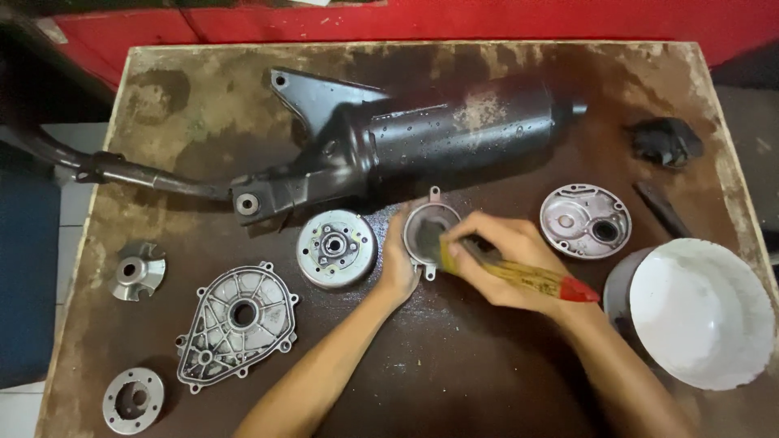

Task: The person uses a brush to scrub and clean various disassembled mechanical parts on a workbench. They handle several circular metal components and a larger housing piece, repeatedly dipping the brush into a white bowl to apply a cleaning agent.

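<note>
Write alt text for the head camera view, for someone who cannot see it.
Seen from above, a person's left hand steadies a small round metal housing on a stained wooden table while the right hand works a wooden-handled brush inside it. Around them lie a black exhaust muffler, a flywheel, several metal covers and a white bowl.

One head-worn camera looks steeply down, fairly close, on the brown worktable (503,389), its far edge uppermost.

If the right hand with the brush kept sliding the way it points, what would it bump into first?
The right hand points left, so it would probably first meet the small round metal cup it is brushing, held by the left hand.
</note>
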